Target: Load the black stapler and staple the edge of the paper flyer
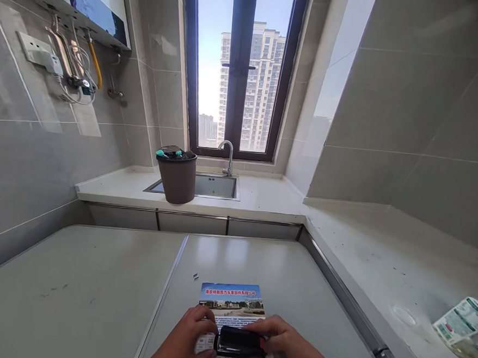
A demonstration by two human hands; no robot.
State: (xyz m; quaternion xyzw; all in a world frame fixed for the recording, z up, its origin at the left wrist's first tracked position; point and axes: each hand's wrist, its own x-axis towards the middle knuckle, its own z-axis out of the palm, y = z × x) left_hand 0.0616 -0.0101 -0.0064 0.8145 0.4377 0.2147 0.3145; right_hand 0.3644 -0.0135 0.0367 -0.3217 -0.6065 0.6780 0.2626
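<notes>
A black stapler (240, 344) with a red patch at its right end lies crosswise over a printed leaflet (233, 298). My left hand (191, 336) has its thumb and fingers curled around the stapler's left end. My right hand (287, 343) grips the other end, fingers along the top edge and by the red patch. The leaflet has a blue top with red lettering, a building photo and text below; its lower part is partly covered. Just beyond it, two small silvery pieces, like short staple strips (195, 276), rest on the table.
The pale folding table (105, 278) has a metal seam left of the leaflet. Behind it, a brown bin (177, 180) stands on the counter, partly over the sink (218, 186) with its faucet (229, 156). A labelled plastic package (464, 320) lies on the right counter.
</notes>
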